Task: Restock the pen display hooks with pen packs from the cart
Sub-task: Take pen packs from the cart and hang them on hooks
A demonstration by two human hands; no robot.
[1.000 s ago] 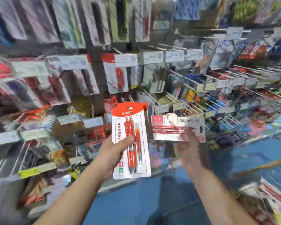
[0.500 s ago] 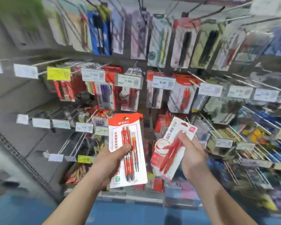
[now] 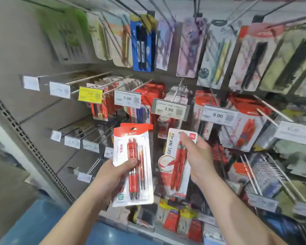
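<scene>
The person stands facing a pen display rack point(image 3: 166, 82), both forearms raised in front of it. The left hand point(image 3: 111, 175) holds a red-and-white pen pack point(image 3: 132, 163) upright, thumb pressed across its front near the left edge, fingers behind the card; the pack shows a thick red pen and slim refills under a clear blister. The right hand point(image 3: 198, 158) holds a second pack, the gel ink pen pack point(image 3: 175, 160), tilted slightly with its top leaning right, fingers curled over the upper right edge and the red pens showing beside the palm. The two packs sit side by side, apart, just in front of the middle rows of the rack.

Behind them, hooks jut out with price tags at their tips: a yellow tag point(image 3: 90, 93) toward the left, then white tags reading 8.90 point(image 3: 127, 98), 7.90 point(image 3: 169, 109) and 9.90 point(image 3: 217, 115). Red-carded packs hang on the hooks behind those tags. Several hooks point(image 3: 88, 78) at the rack's left edge carry only blank-looking labels. The top row holds longer packs, among them a blue pack point(image 3: 142, 45); much of it is blurred. A blue floor point(image 3: 42, 223) shows at the lower left.
</scene>
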